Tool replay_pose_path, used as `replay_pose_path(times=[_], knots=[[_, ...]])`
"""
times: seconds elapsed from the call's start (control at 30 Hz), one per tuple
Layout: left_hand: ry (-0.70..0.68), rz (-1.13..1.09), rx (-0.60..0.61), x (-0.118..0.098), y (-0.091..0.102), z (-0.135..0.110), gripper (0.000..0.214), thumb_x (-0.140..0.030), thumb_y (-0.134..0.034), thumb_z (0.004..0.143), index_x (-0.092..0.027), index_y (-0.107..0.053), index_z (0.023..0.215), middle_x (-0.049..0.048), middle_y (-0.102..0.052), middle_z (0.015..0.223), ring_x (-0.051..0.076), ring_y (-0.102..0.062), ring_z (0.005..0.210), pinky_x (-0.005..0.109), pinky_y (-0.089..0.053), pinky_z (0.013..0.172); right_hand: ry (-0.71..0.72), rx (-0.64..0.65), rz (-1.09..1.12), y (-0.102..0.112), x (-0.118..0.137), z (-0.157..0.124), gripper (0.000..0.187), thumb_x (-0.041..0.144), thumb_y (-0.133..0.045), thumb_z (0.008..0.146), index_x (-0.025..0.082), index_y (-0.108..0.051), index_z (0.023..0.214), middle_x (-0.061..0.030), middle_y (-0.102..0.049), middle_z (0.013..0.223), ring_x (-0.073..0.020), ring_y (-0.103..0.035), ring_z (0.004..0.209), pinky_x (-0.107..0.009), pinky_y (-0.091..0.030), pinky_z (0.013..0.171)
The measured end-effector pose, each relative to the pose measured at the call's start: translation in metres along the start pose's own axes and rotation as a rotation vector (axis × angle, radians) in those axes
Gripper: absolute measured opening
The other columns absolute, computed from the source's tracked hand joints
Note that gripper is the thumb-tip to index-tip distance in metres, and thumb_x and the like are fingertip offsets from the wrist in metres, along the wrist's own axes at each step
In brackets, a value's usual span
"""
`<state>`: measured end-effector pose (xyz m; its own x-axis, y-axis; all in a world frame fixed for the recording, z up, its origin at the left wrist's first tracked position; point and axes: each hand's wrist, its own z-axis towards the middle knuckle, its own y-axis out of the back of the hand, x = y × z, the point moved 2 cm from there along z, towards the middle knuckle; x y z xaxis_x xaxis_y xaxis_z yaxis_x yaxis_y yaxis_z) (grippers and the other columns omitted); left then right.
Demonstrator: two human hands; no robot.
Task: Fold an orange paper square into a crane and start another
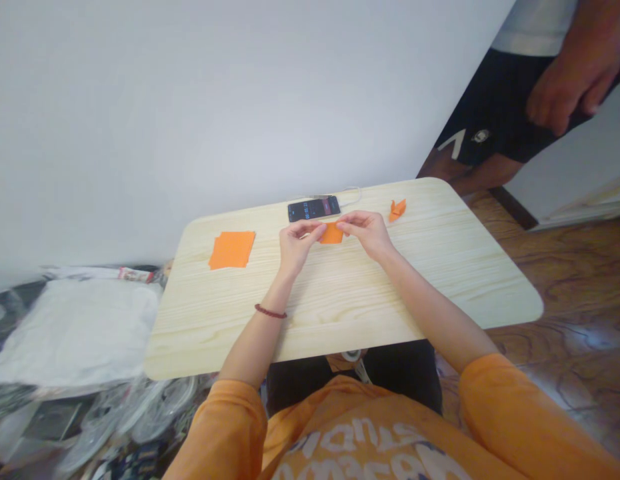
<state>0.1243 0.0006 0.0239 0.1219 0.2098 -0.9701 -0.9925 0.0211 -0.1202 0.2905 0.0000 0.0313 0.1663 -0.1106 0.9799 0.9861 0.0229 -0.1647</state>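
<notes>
Both my hands meet over the middle of a light wooden table (440, 280). My left hand (296, 245) and my right hand (369, 231) each pinch one side of a small folded orange paper (333, 233) held just above the tabletop. A stack of flat orange paper squares (233, 250) lies to the left of my left hand. A finished folded orange paper shape (397, 210) sits to the right, beyond my right hand.
A dark phone (313, 208) with a lit screen and a white cable lies at the table's far edge by the white wall. Another person (530, 87) stands at the upper right. White bags and clutter (75, 327) lie on the floor at left.
</notes>
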Motion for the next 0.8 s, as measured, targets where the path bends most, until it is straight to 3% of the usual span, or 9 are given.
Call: replay_pose_path(times=[0.3,0.8], knots=[[-0.067,0.042,-0.015,-0.0045,-0.0001,-0.0016,0.021,-0.036,-0.078,0.064,-0.017,-0.072,0.070,0.0032,-0.070,0.070,0.011,-0.062,0.060,0.022,-0.052,0.054,0.014,0.011,0.024,-0.0002,0.0003,0.0000,0.022,0.032,-0.082,0.055,0.017,-0.070,0.066,0.0009,-0.065,0.060,-0.0076,-0.049,0.052,-0.024,-0.040,0.054],[-0.047,0.053,-0.047,-0.0085,-0.0016,-0.0030,0.020,-0.035,-0.078,0.062,-0.017,-0.073,0.069,0.0046,-0.071,0.071,0.012,-0.062,0.061,0.022,-0.051,0.053,0.002,-0.004,-0.011,-0.0008,0.0027,-0.0026,0.027,0.037,-0.082,0.053,0.018,-0.068,0.066,0.0005,-0.064,0.062,-0.0088,-0.049,0.054,-0.026,-0.042,0.055]])
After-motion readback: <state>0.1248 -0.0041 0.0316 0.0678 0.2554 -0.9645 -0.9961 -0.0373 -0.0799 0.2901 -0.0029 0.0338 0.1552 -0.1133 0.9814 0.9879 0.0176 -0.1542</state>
